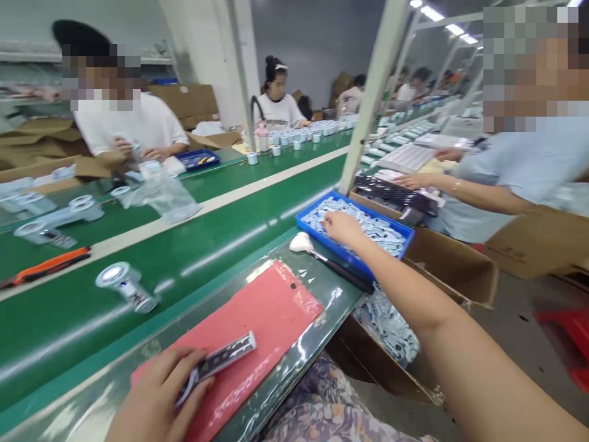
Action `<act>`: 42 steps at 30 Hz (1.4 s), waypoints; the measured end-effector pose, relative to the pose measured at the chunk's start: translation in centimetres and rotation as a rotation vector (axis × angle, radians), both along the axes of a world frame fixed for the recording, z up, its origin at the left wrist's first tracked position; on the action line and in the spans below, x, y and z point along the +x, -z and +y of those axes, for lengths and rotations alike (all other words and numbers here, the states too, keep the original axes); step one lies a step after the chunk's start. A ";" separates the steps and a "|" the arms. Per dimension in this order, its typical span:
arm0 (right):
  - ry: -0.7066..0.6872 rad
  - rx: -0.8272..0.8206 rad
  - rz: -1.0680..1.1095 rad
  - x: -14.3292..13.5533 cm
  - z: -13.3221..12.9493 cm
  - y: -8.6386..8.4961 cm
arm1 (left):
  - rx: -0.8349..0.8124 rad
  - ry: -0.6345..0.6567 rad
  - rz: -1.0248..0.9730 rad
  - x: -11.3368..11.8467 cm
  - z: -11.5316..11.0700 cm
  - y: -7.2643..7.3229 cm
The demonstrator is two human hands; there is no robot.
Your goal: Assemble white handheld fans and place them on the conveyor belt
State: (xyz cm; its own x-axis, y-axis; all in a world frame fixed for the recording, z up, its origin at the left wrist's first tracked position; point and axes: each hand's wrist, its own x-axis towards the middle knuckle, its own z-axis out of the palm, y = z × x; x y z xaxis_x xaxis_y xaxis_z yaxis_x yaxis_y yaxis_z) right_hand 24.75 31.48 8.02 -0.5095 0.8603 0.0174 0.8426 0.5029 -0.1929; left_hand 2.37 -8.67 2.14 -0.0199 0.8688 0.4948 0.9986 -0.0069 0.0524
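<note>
My left hand [161, 393] is closed around a light-blue flashlight-shaped housing [227, 355] with a dark strip along its handle. The housing lies over a pink mat [271, 307] on the bench, and my palm hides part of it. Over to the right, my right hand [343, 228] reaches into a blue tray [304, 226] filled with small light-blue plastic pieces [380, 230]. Its fingertips are pinched together at the pieces; whatever they hold is too small to make out. A black-handled tool [340, 270] with a white blob at its tip rests beside the tray.
Beyond the bench runs a green conveyor [239, 245] carrying a similar housing [129, 285]. An orange cutter [53, 265] lies on its divider. Below the tray sits a carton [391, 325] of more pieces. Co-workers sit across the belt and at the right; a metal post [368, 98] rises behind the tray.
</note>
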 end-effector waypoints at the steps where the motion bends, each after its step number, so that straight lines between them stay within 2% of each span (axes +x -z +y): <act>1: -0.024 0.005 0.039 -0.2 -0.9 0.1 | -0.003 -0.025 -0.009 0.7 0.1 -0.5; 3: -0.128 -0.021 0.115 -1.0 -3.2 0.6 | -0.034 -0.061 -0.043 1.6 0.1 -1.2; 4: -0.222 -0.064 0.178 -1.5 -4.8 1.0 | -0.072 -0.084 -0.069 1.8 0.1 -1.3; 7: -0.617 -0.321 0.435 -3.1 -11.0 2.0 | -0.185 -0.147 -0.171 2.1 -0.2 -1.3; 9: -0.836 -0.504 0.540 -4.3 -15.5 2.4 | -0.203 -0.160 -0.254 2.4 -0.5 -1.3; 12: -0.965 -0.602 0.542 -6.0 -20.6 2.6 | -0.136 -0.126 -0.351 2.9 -0.6 -1.4; 14: -0.986 -0.596 0.501 -6.9 -22.5 2.7 | -0.081 -0.104 -0.368 3.3 -0.4 -1.4; 17: -0.975 -0.511 0.427 -7.5 -23.5 2.9 | -0.055 -0.106 -0.367 3.6 -0.1 -1.3; 21: -0.960 -0.324 0.274 -6.9 -23.1 3.4 | -0.049 -0.136 -0.442 3.8 0.3 -1.1; 23: -0.970 -0.287 0.283 -6.5 -22.7 4.2 | -0.050 -0.147 -0.502 3.7 0.4 -1.1; 28: -0.891 -0.409 0.643 -6.1 -22.2 7.2 | -0.080 -0.154 -0.519 3.3 0.7 -1.2; 30: -0.888 -0.490 0.703 -6.0 -22.1 7.9 | -0.081 -0.141 -0.487 3.4 0.5 -1.2; 33: -0.940 -0.566 0.629 -5.4 -21.9 7.8 | -0.077 -0.127 -0.391 4.2 -0.3 -1.4; 38: -1.075 -0.534 0.430 -4.3 -22.0 6.8 | -0.095 -0.140 -0.256 6.3 -1.8 -1.5; 42: -1.062 -0.567 0.424 -4.3 -22.6 6.9 | -0.092 -0.175 -0.234 7.3 -1.7 -1.3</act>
State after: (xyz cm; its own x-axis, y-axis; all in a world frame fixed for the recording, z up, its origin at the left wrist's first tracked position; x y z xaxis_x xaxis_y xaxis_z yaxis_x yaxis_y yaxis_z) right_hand 20.46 8.83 1.13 -0.9934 -0.0241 0.1121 -0.1009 0.6478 -0.7551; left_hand 9.69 -10.37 3.43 -0.2771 0.8830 0.3788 0.9450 0.1791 0.2737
